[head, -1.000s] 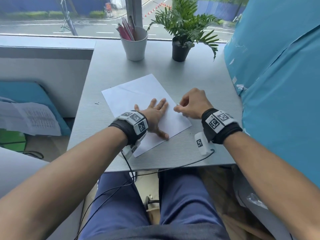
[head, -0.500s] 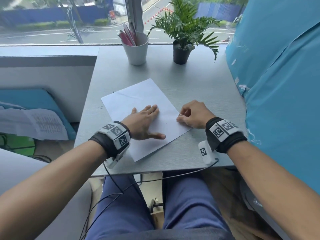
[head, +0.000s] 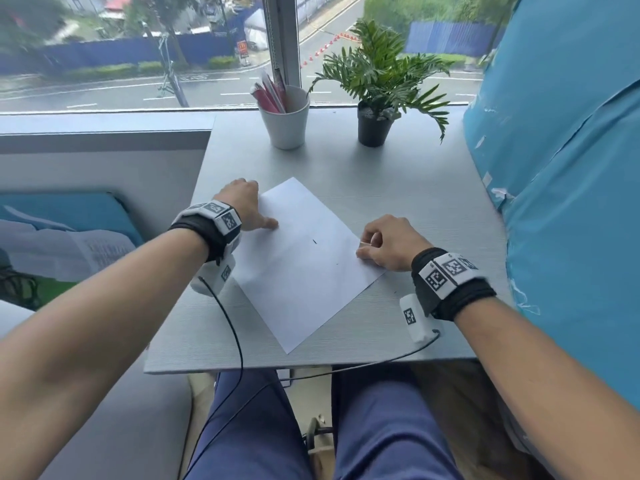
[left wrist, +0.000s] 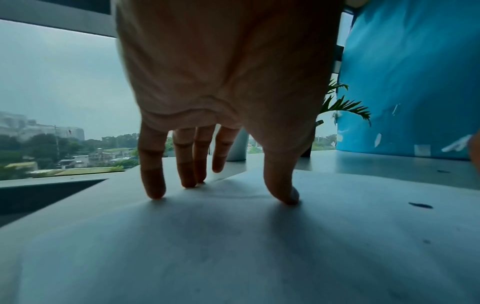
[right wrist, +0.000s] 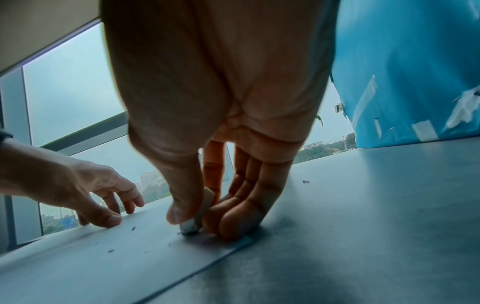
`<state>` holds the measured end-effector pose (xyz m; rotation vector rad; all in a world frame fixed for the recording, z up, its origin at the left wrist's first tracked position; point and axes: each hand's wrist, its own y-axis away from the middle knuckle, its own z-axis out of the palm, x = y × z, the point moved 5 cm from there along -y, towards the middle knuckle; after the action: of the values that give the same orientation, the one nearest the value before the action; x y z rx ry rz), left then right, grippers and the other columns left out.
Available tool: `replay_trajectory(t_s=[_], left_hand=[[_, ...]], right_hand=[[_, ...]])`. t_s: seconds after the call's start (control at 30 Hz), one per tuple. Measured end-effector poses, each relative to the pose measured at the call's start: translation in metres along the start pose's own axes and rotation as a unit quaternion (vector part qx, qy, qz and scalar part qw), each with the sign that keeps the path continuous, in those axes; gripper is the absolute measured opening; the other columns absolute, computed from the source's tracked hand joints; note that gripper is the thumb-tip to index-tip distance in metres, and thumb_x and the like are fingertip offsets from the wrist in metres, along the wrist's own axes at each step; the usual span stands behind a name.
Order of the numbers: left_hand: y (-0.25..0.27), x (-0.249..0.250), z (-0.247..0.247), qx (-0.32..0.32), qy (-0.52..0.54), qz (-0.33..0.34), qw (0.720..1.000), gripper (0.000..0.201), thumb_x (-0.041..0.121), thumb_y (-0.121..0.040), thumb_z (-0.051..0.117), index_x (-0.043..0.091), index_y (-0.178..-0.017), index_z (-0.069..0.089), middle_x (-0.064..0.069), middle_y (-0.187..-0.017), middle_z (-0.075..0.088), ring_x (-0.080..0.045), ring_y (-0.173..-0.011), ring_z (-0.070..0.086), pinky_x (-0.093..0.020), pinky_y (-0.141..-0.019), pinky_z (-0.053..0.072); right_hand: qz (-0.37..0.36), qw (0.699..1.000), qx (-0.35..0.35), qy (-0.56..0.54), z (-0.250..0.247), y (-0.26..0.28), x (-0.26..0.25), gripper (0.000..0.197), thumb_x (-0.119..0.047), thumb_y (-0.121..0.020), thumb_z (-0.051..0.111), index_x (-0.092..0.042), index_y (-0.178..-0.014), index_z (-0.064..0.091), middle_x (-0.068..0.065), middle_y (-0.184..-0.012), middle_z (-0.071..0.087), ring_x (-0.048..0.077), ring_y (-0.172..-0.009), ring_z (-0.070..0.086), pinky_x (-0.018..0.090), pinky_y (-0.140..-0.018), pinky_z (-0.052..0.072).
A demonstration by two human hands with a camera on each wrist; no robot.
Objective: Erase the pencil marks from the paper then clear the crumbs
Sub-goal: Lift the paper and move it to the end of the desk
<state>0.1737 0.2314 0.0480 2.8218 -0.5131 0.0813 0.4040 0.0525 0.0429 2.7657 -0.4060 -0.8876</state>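
A white sheet of paper (head: 304,265) lies slanted on the grey table (head: 415,202). My left hand (head: 242,206) rests on the sheet's upper left edge, fingertips and thumb (left wrist: 283,193) pressing down. My right hand (head: 384,242) sits at the sheet's right edge and pinches a small white eraser (right wrist: 198,216) between thumb and fingers, its tip touching the paper (right wrist: 103,267). Dark eraser crumbs (head: 314,241) lie scattered on the sheet, a few (right wrist: 306,181) on the table beside it. In the left wrist view a dark crumb (left wrist: 420,205) lies to the thumb's right.
A white cup (head: 285,123) of pink pens and a potted plant (head: 375,95) stand at the table's far edge by the window. A blue covered wall (head: 561,168) borders the right side. Cables hang off the near edge (head: 311,365) above my legs.
My left hand has slid from the middle of the sheet up to its upper left edge, uncovering the centre with crumbs. My right hand stays at the right edge with the eraser.
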Motion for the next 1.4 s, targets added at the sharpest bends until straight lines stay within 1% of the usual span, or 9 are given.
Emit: replay_trajectory(t_s=[0.23,0.33,0.5,0.67,0.83,1.0,1.13,1.27,1.4], left_hand=[[-0.002,-0.005,-0.007,-0.015,0.018,-0.035,0.999,0.080,0.064,-0.063,0.084,0.010,-0.117,0.061,-0.011,-0.117,0.062,-0.033,-0.108,0.059,-0.039,-0.087,0.051],[-0.002,-0.011,-0.022,0.023,0.092,-0.017,0.995,0.050,0.044,-0.076,0.083,0.013,-0.112,0.068,-0.011,-0.116,0.067,-0.029,-0.104,0.060,-0.031,-0.086,0.048],[0.018,-0.025,-0.064,0.078,0.243,0.062,0.965,0.012,0.025,-0.087,0.077,0.014,-0.087,0.071,-0.001,-0.079,0.065,-0.016,-0.072,0.055,-0.023,-0.063,0.042],[0.055,-0.050,-0.105,0.117,0.432,0.135,0.884,0.017,0.024,-0.087,0.074,0.009,-0.086,0.066,0.005,-0.083,0.070,-0.009,-0.076,0.063,-0.027,-0.075,0.052],[0.075,-0.084,-0.103,0.129,0.567,0.177,0.794,0.006,0.023,-0.088,0.069,0.020,-0.090,0.065,0.003,-0.103,0.072,-0.014,-0.094,0.067,-0.035,-0.089,0.055],[0.079,-0.109,-0.086,0.197,0.592,0.148,0.768,0.019,0.011,-0.093,0.067,0.026,-0.082,0.061,0.014,-0.092,0.072,-0.006,-0.089,0.064,-0.025,-0.087,0.050],[0.082,-0.121,-0.083,0.226,0.609,0.120,0.751,0.020,0.011,-0.094,0.067,0.025,-0.083,0.056,0.008,-0.094,0.069,-0.007,-0.085,0.062,-0.023,-0.086,0.048],[0.085,-0.107,-0.085,0.210,0.640,0.127,0.728,0.008,0.014,-0.098,0.062,0.021,-0.095,0.059,0.009,-0.097,0.071,-0.007,-0.082,0.064,-0.022,-0.068,0.051],[0.078,-0.090,-0.085,0.180,0.688,0.116,0.694,0.012,0.031,-0.093,0.069,0.027,-0.104,0.064,0.001,-0.109,0.075,-0.020,-0.093,0.069,-0.047,-0.084,0.045]], right_hand=[[0.007,1.000,0.004,-0.011,0.000,-0.003,-0.001,0.016,-0.030,-0.081,0.075,-0.016,-0.086,0.071,-0.001,-0.080,0.066,0.015,-0.082,0.058,0.023,-0.070,0.040],[0.005,1.000,0.007,-0.011,-0.001,-0.002,-0.001,0.016,-0.030,-0.081,0.075,-0.016,-0.087,0.072,-0.001,-0.080,0.066,0.013,-0.081,0.058,0.022,-0.069,0.039],[-0.012,0.997,0.044,-0.061,-0.013,-0.003,-0.008,0.018,-0.035,-0.075,0.081,-0.021,-0.082,0.075,-0.002,-0.080,0.070,0.010,-0.078,0.063,0.019,-0.064,0.046],[-0.071,0.972,0.122,-0.188,-0.047,-0.007,-0.026,0.024,-0.040,-0.068,0.086,-0.021,-0.078,0.076,-0.010,-0.095,0.071,0.010,-0.105,0.063,0.029,-0.094,0.046],[-0.079,0.935,0.064,-0.341,-0.046,-0.006,-0.049,0.036,-0.028,-0.068,0.088,-0.004,-0.093,0.076,0.005,-0.088,0.078,0.013,-0.088,0.072,0.036,-0.088,0.052],[-0.122,0.936,0.192,-0.267,-0.058,0.002,-0.078,0.033,-0.038,-0.071,0.085,-0.017,-0.096,0.079,-0.008,-0.097,0.076,0.003,-0.089,0.070,0.023,-0.085,0.056],[-0.202,0.939,0.206,-0.188,-0.065,0.016,-0.100,0.031,-0.037,-0.076,0.081,-0.019,-0.101,0.078,-0.012,-0.101,0.073,-0.019,-0.086,0.060,0.006,-0.079,0.049],[-0.187,0.926,0.239,-0.225,-0.080,0.018,-0.095,0.028,-0.038,-0.075,0.082,-0.020,-0.096,0.079,-0.009,-0.103,0.075,-0.007,-0.098,0.063,0.029,-0.090,0.055],[-0.173,0.912,0.223,-0.297,-0.090,0.021,-0.080,0.025,-0.039,-0.070,0.086,-0.022,-0.088,0.080,0.001,-0.107,0.073,0.015,-0.106,0.066,0.043,-0.094,0.055]])
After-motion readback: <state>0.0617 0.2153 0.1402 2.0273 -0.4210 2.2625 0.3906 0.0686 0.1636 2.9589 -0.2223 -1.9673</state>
